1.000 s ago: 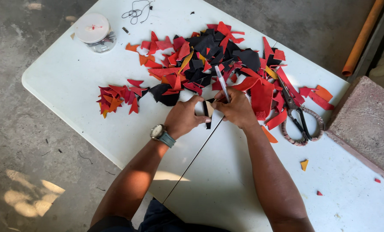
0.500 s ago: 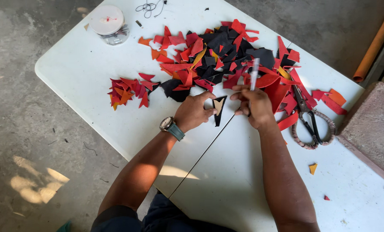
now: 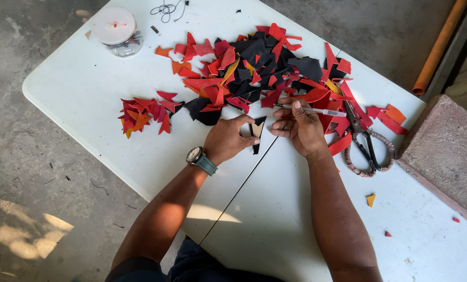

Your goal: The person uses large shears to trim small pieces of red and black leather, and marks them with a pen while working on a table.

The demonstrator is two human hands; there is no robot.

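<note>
Right at the middle of the frame, the left hand (image 3: 227, 140) and the right hand (image 3: 300, 127) meet over a small black scrap (image 3: 256, 132) with a pale notch in it. The left hand's fingers are curled, its thumb and forefinger pinching the scrap's left edge, and a wristwatch (image 3: 201, 159) sits on that wrist. The right hand's fingers touch the scrap from the right side while also gripping a thin pen-like tool (image 3: 317, 110) that lies level and points toward the right of the frame. The scrap rests on the white tabletop (image 3: 87, 78), just above the seam where its two halves join.

Above the hands spreads a big heap of red, black and orange cut pieces (image 3: 264, 68). A smaller pile of red and orange pieces (image 3: 144, 112) lies apart at centre left. At the upper left stands a round clear container with a white lid (image 3: 114, 28); its contents are too dim to make out. A tangle of dark thread (image 3: 166, 8) lies at the top edge. Scissors with wrapped handles (image 3: 366, 143) lie just right of the right hand, blades toward the heap.
</note>
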